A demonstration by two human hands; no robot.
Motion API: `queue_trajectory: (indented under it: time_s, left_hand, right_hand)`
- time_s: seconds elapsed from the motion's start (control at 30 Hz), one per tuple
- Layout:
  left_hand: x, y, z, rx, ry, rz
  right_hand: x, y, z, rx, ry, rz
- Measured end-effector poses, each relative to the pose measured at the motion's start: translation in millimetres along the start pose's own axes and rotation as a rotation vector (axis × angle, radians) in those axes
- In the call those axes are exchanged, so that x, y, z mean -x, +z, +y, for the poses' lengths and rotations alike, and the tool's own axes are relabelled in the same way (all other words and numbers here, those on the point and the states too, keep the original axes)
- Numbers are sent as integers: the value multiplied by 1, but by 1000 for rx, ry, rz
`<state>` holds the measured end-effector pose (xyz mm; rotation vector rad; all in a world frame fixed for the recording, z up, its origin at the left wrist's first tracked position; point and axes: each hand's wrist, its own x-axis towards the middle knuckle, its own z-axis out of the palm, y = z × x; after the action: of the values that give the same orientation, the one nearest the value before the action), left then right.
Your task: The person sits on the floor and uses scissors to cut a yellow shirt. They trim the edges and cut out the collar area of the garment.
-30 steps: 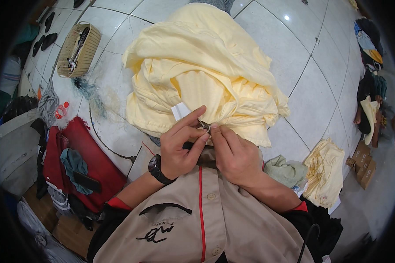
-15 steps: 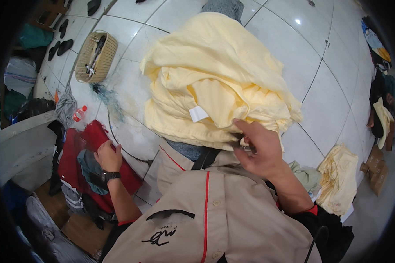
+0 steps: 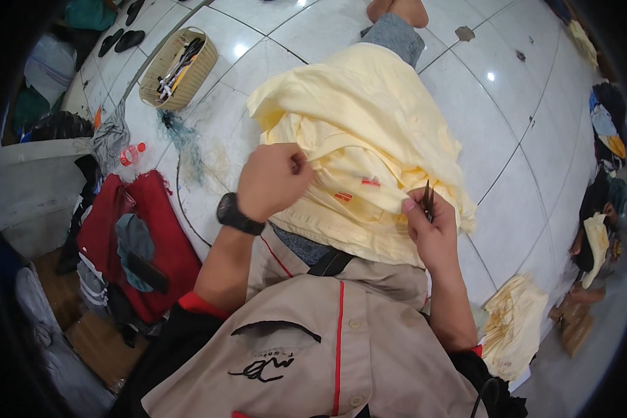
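Note:
A pale yellow garment point(image 3: 376, 90) lies bunched across my lap and legs. My left hand point(image 3: 275, 181), a black watch on its wrist, is closed at the garment's left folds; its fingertips seem to pinch the fabric, partly hidden by the hand. My right hand point(image 3: 432, 226) is closed around small dark thread snips point(image 3: 428, 202), blades pointing up and away from me. Its thumb and finger also pinch the garment's edge. Between the hands, a stretched band of fabric shows small red marks point(image 3: 370, 182).
A beige basket point(image 3: 205, 76) of tools stands far left on the tiles. At left, red cloth point(image 3: 104, 202) carries a grey-green cloth and a dark flat object point(image 3: 148, 273). A clear bottle with red cap point(image 3: 131, 154) lies beyond. Another yellow garment point(image 3: 515, 317) lies right.
My left hand has come from the red cloth at left onto the yellow garment. The right hand has moved slightly right, snips now upright. The white tag is out of sight; red marks show.

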<state>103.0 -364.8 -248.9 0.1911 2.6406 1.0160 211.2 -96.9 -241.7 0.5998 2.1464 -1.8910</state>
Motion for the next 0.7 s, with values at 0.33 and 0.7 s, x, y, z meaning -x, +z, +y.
queue_trajectory:
  time_s: [0.33, 0.7]
  left_hand:
    - [13, 20, 1, 237, -4, 273]
    - [16, 19, -33, 1522, -169, -66]
  right_hand:
    - [2, 11, -5, 464, -27, -218]
    - [0, 10, 20, 417, -62, -116]
